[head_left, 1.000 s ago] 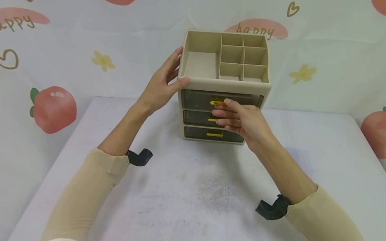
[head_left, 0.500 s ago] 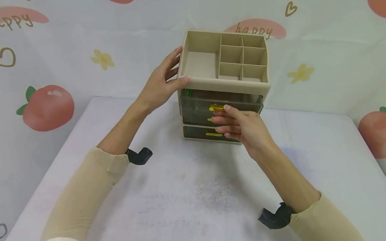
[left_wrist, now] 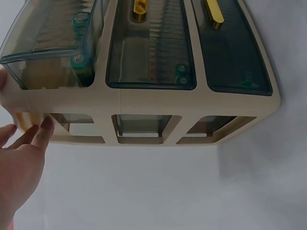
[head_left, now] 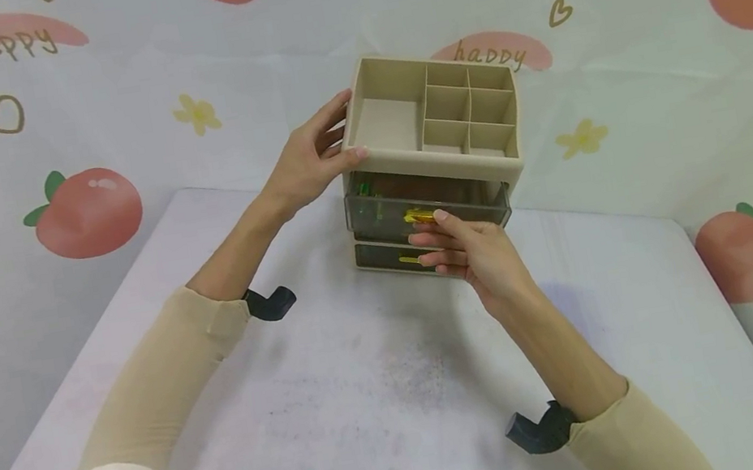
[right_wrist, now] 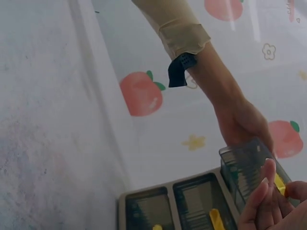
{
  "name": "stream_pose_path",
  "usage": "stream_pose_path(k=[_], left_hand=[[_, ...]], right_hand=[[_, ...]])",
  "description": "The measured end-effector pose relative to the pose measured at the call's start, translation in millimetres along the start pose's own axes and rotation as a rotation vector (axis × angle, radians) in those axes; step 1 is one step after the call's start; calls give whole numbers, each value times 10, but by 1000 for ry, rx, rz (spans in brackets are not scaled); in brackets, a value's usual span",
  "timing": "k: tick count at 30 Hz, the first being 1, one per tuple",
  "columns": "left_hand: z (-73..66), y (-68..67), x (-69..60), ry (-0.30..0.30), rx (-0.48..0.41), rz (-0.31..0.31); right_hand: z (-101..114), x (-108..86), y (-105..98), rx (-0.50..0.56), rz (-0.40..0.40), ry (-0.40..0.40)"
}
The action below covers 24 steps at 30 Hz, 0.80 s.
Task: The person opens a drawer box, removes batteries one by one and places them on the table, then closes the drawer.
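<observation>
A beige desktop drawer organizer (head_left: pixel 434 158) stands at the back of the table, with dark see-through drawers and a divided top. My left hand (head_left: pixel 306 162) holds its left side, thumb on the front top rim, fingers along the side wall. In the left wrist view, fingertips (left_wrist: pixel 45 125) reach a side opening. My right hand (head_left: pixel 490 254) pinches the yellow handle (head_left: pixel 419 216) of the top drawer (head_left: pixel 381 216), which is partly pulled out. Small green cylinders (left_wrist: pixel 82 64), like batteries, lie inside that drawer. The middle drawer (left_wrist: pixel 144 52) and bottom drawer (left_wrist: pixel 235 55) are closed.
The organizer rests on a pale, smudged table (head_left: pixel 344 404). Behind and beside it hangs a white cloth (head_left: pixel 270 30) printed with peaches, hearts and flowers. Each wrist wears a dark camera mount, one of them on the right wrist (head_left: pixel 541 431).
The top drawer has come out toward me as my right hand draws its handle forward and down, uncovering green things inside. My left hand stays on the organizer's side.
</observation>
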<state>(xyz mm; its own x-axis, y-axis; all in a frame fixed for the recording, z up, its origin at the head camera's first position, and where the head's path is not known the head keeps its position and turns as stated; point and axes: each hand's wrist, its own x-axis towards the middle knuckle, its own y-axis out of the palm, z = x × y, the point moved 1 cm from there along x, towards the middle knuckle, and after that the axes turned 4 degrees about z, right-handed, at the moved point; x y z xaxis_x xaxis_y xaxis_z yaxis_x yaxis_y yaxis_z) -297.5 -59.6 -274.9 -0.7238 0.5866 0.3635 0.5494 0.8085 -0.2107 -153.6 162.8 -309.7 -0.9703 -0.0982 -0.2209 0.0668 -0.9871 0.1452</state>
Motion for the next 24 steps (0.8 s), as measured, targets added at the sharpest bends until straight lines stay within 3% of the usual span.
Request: stream_pose_path(k=[24], left_hand=[[60,43,17,35,-39,1]], right_hand=[[-129,-85,-11,-17,7,-40]])
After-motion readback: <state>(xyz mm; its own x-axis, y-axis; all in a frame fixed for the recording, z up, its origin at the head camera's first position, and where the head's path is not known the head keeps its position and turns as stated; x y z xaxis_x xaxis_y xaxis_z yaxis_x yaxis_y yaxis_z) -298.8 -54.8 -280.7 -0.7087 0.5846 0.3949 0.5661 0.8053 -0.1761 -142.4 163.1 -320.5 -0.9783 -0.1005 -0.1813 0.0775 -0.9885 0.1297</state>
